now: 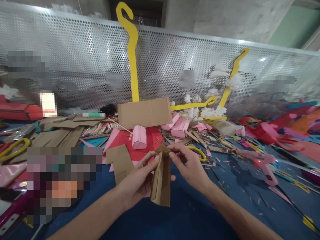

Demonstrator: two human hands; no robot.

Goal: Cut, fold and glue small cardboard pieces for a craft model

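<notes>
A brown cardboard piece (161, 186), folded lengthwise into a narrow trough, stands tilted between my hands over the blue table (190, 213). My left hand (140, 176) wraps its left side, the thumb near the top edge. With thumb and fingers, my right hand (186, 163) pinches the piece's upper right corner. Left of them lies a flat cardboard scrap (121, 163) partly over red paper (117, 141). Just beyond my hands sits a small pink box-like shape (139, 137) with dark edge lines. Yellow-handled scissors (200, 153) lie behind my right hand, partly hidden by it.
A pink glue gun (262, 163) with a lit red light lies at right. A cardboard panel (145, 111) and tall yellow hook-shaped cutout (133, 56) stand before a perforated metal barrier (165, 63). Another pink shape (180, 126), cotton tufts (235, 81) and paper scraps surround them.
</notes>
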